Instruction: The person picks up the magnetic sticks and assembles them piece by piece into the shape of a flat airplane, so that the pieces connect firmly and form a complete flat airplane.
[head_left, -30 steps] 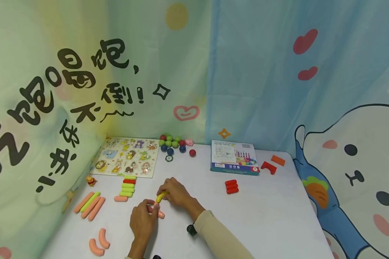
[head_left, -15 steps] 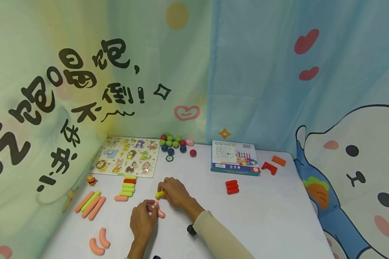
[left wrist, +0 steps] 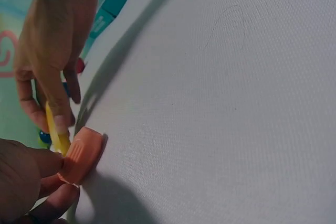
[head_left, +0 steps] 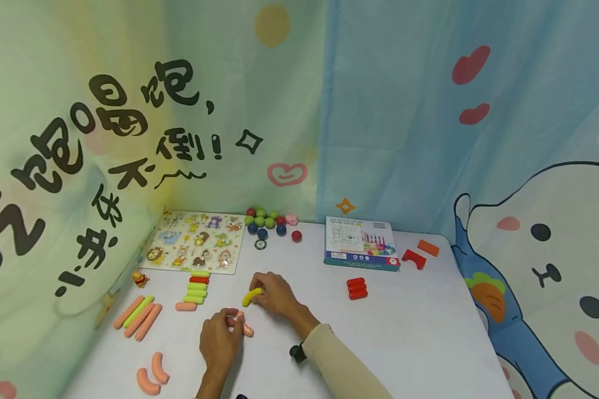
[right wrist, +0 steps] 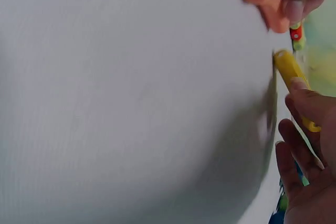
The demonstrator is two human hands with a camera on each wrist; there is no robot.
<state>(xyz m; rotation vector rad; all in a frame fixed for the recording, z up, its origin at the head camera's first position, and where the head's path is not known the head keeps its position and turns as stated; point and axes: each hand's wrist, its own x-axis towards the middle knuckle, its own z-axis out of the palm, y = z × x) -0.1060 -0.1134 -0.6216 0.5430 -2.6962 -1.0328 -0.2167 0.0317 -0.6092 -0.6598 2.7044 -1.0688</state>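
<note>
My right hand (head_left: pixel 274 293) pinches a curved yellow toy stick (head_left: pixel 251 296) between thumb and fingers. In the right wrist view the yellow stick (right wrist: pixel 290 68) points one end, with a pale dot, toward the pink piece. My left hand (head_left: pixel 219 339) holds a short pink toy stick (head_left: pixel 248 330) by its far end, on or close to the white table. The right wrist view shows a round silvery spot on this pink stick (right wrist: pixel 270 3). In the head view a small gap separates yellow from pink. The left fingertips are partly hidden behind the hand.
Left of the hands lie long pink and green sticks (head_left: pixel 138 317), curved pink sticks (head_left: pixel 147 382) and a row of short sticks (head_left: pixel 197 287). Behind are an animal picture board (head_left: pixel 192 241), coloured balls (head_left: pixel 261 221) and a box (head_left: pixel 361 257). Red sticks (head_left: pixel 356 288) lie right.
The yellow stick has turned in my right fingers and moved off from the left fingertips, slightly away and to the right. My left hand and the pink stick have hardly moved.
</note>
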